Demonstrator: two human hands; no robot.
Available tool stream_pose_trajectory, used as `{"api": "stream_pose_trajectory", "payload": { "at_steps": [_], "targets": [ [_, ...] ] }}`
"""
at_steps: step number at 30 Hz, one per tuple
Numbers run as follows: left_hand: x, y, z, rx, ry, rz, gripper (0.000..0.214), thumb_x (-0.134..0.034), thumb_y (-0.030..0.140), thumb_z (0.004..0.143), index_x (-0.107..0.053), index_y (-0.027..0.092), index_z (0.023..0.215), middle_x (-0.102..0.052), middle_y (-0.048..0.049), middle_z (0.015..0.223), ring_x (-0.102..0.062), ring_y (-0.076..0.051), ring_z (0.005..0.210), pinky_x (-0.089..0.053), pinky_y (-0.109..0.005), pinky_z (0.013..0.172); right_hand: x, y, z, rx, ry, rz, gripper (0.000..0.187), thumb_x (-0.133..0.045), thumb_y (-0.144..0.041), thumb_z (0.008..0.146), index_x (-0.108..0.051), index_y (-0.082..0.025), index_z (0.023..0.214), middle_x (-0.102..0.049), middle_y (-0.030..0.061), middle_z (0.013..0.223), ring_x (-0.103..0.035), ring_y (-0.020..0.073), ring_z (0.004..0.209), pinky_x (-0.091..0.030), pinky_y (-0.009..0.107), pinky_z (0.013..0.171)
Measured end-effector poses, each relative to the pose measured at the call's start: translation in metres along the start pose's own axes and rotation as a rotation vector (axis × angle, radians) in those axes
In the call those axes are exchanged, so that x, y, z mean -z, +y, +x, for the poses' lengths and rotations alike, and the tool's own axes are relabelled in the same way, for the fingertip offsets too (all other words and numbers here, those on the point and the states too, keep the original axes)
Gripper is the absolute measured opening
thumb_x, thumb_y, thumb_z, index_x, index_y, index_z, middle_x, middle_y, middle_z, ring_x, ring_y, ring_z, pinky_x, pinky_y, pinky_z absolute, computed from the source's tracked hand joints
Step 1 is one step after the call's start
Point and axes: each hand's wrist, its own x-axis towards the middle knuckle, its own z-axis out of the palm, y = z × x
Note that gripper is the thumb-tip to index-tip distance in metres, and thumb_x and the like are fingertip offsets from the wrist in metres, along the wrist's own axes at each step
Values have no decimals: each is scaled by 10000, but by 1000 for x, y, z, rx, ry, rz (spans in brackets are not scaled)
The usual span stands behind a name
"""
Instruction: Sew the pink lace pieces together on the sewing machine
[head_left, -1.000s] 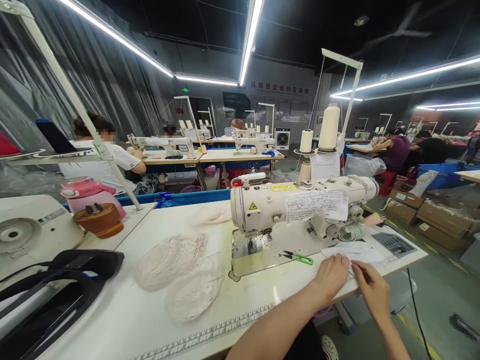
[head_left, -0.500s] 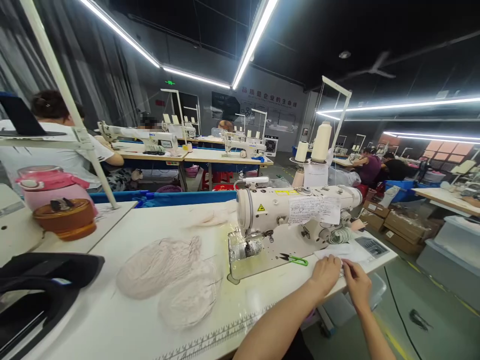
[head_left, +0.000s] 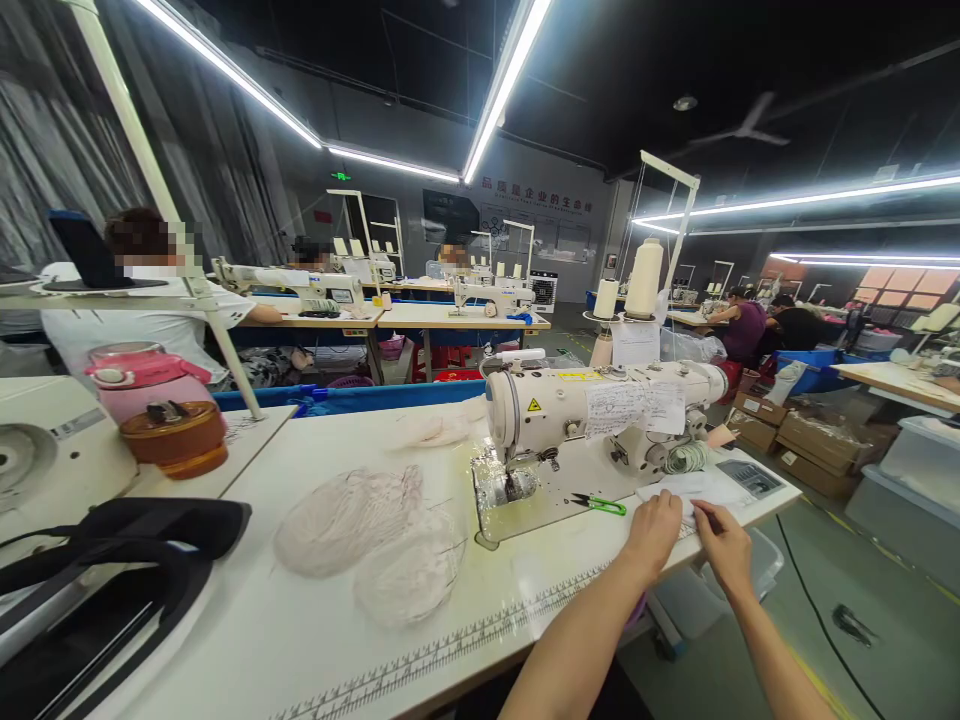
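At the table's right front edge, my left hand point(head_left: 654, 530) is closed on a thin white cloth point(head_left: 694, 488), knuckles up. Facing it, my right hand point(head_left: 724, 545) pinches the near edge of the same cloth between thumb and fingers. A small gap separates the two hands. What lies under the left fingers is hidden. Just left of my hands, green-handled thread snips point(head_left: 600, 504) rest by the bed of a white sewing machine point(head_left: 540, 410). Two sheer, pale pink gathered fabric pieces point(head_left: 345, 520) lie overlapping on the table to the left.
A ruler strip point(head_left: 450, 645) runs along the table's front edge. At left are a black bag-like item point(head_left: 172, 525), an amber jar point(head_left: 180, 445) and a pink bottle point(head_left: 142, 385). Thread cones point(head_left: 643, 280) stand behind the machine. Cardboard boxes point(head_left: 817, 455) and plastic bins point(head_left: 911, 510) fill the right side.
The view has swung slightly left, so the table things appear further right. My hands have moved a little apart along the white cloth, both still gripping it.
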Motion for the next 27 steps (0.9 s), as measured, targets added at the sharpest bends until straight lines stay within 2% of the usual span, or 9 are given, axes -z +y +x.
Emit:
{"api": "stream_pose_trajectory", "payload": {
  "at_steps": [5, 6, 8, 10, 12, 16, 20, 23, 27],
  "targets": [
    [1, -1, -2, -14, -12, -3, 298, -568, 324, 922, -558, 141, 1157, -596, -80, 1115, -615, -187, 936, -546, -374, 786, 6, 4, 14, -98, 42, 26, 600, -490, -551, 740, -628, -133, 1149, -626, 162, 1176, -643, 227, 779, -504, 357, 722],
    [1, -2, -2, -20, -12, -4, 295, -568, 325, 922, -560, 141, 1153, -597, -80, 1113, -615, -186, 936, -545, -374, 787, 7, 6, 17, -120, 44, 29, 640, -495, -544, 735, -598, -120, 1203, -628, 173, 1170, -647, 227, 752, -506, 356, 697],
    [0, -2, -2, -29, 0, -3, 294, -568, 325, 922, -562, 141, 1151, -597, -80, 1116, -613, -188, 942, -544, -377, 793, 7, 8, 21, -161, 23, 34, 645, -510, -522, 727, -595, -113, 1218, -694, 153, 994, -644, 221, 664, -504, 346, 640],
    [-2, -2, -2, -34, 21, 2, 294, -568, 325, 922, -561, 142, 1153, -595, -81, 1121, -612, -190, 950, -542, -382, 800, 6, 10, 24, -179, -1, 40, 571, -516, -517, 717, -659, -128, 1110, -714, 113, 813, -642, 224, 631, -503, 346, 639],
    [-4, -2, -1, -41, 46, 14, 294, -568, 323, 922, -562, 142, 1152, -594, -82, 1126, -610, -193, 958, -539, -387, 808, 6, 13, 26, -177, -4, 39, 513, -512, -532, 708, -700, -144, 984, -713, 105, 774, -650, 239, 673, -503, 365, 687],
    [-9, -2, 2, -67, 81, 51, 280, -569, 319, 921, -570, 145, 1140, -593, -82, 1134, -605, -197, 977, -533, -395, 826, 9, 17, 40, -140, 6, 13, 488, -512, -545, 700, -717, -155, 910, -711, 111, 786, -639, 256, 725, -480, 412, 762],
    [-8, -1, 4, -77, 117, 54, 274, -566, 321, 922, -576, 146, 1132, -592, -84, 1140, -599, -201, 995, -526, -404, 844, 16, 20, 64, -63, -6, -37, 459, -506, -532, 704, -722, -162, 870, -710, 120, 897, -624, 242, 781, -475, 402, 803],
    [-3, 1, 3, -69, 151, 6, 284, -568, 322, 920, -570, 144, 1142, -588, -85, 1148, -594, -208, 1011, -519, -415, 856, 23, 19, 76, -2, -20, -99, 453, -493, -508, 722, -718, -167, 917, -687, 130, 1031, -610, 252, 910, -463, 405, 860],
    [8, 5, -1, -70, 173, -71, 259, -521, 276, 942, -567, 159, 1168, -595, -82, 1154, -573, -213, 1053, -483, -411, 889, 33, 5, 72, 88, -3, -158, 526, -457, -495, 754, -699, -94, 992, -605, 208, 1187, -531, 326, 1101, -380, 505, 973]
  ]
}}
